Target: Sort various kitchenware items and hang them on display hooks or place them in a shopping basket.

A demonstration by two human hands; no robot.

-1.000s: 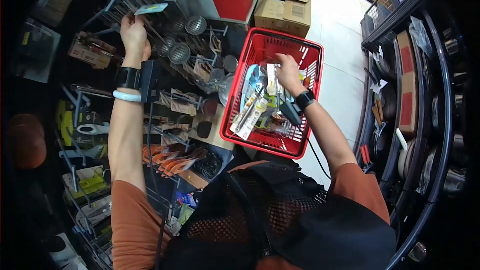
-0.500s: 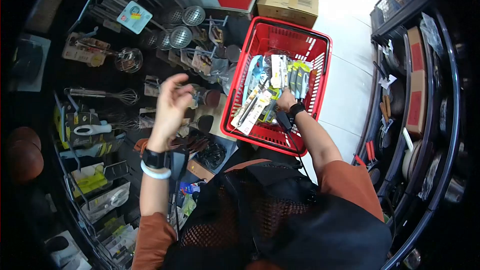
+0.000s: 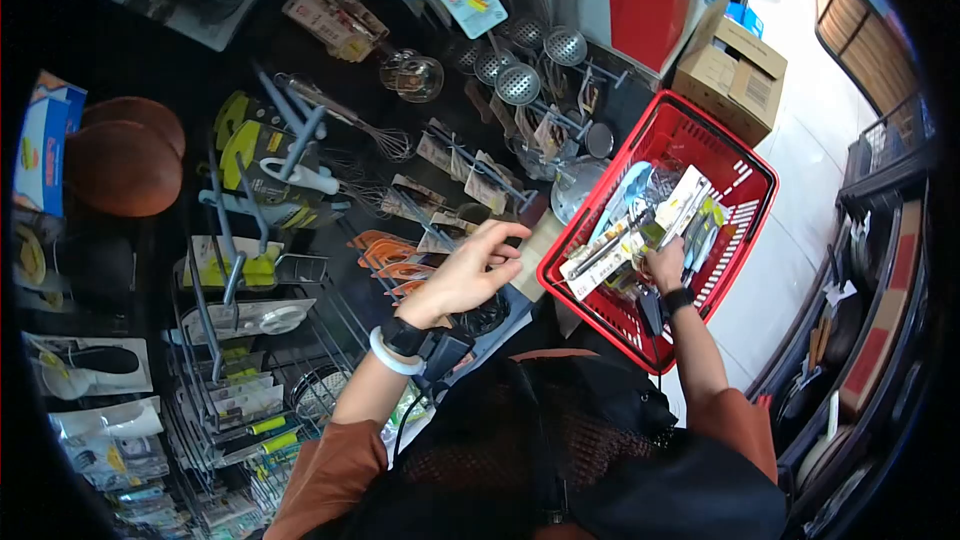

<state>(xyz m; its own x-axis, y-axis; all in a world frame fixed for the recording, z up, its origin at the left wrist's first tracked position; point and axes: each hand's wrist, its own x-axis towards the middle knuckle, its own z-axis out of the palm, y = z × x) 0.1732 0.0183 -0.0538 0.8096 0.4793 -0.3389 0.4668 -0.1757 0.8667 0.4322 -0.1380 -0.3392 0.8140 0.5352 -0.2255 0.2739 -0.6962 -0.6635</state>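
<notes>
My right hand [image 3: 665,265] reaches into the red shopping basket [image 3: 560,292], its fingers closed on the lower end of a white carded pack [image 3: 684,202]. What the pack contains is too small to make out. Beside it in the basket lie a long carded utensil [image 3: 605,255], a light-blue item [image 3: 628,190] and some green-and-grey packs [image 3: 708,225]. My left hand [image 3: 468,275] is raised left of the basket, thumb and fingers apart and loosely bent, with nothing in it. It is near hanging orange-edged packs [image 3: 390,255].
A cardboard box [image 3: 735,75] stands behind the basket. On the left, hooks carry skimmers [image 3: 518,83], whisks [image 3: 380,135] and wire racks of carded tools [image 3: 235,400]. To the right, beyond the white floor [image 3: 775,250], are shelves holding pans [image 3: 850,265].
The view has turned left, so basket and racks sit further right. My left hand has come lower and nearer the basket. The white pack now tilts right and looks larger at my right hand.
</notes>
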